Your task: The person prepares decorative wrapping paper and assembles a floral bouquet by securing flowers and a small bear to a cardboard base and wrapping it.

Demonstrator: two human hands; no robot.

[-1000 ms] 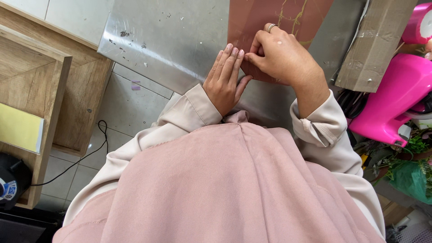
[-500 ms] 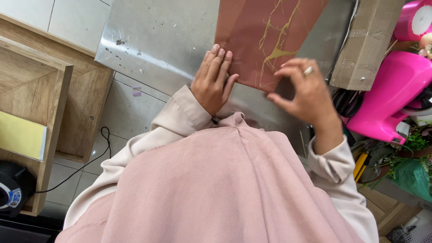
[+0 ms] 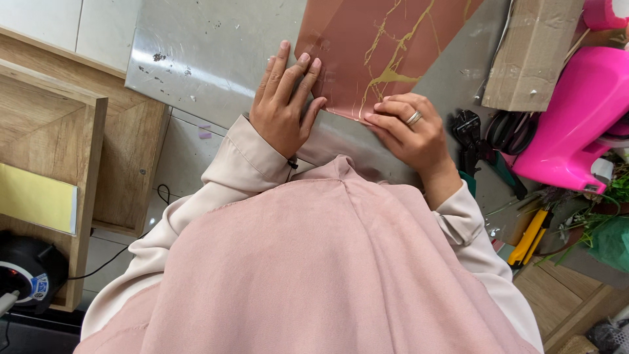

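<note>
My left hand lies flat, fingers together and stretched out, pressing on the near left corner of a reddish-brown sheet with gold marble veins. My right hand has its fingers curled, fingertips pushing down on the sheet's near edge; ring on one finger. Neither hand grips anything, both just press. Hands sit close side by side, not touching. The sheet lies flat on the grey metal tabletop, running from the near edge area toward the far side, out of frame at the top. Scratches and specks show on the bare tabletop left of the sheet. At the tabletop's right side: a cardboard piece, black cutters and black scissors just beside it, a bright pink plastic thing further right. A yellow-handled tool lies near the right front. A wooden shelf unit stands on the floor, left, with a yellow sheet on it.
</note>
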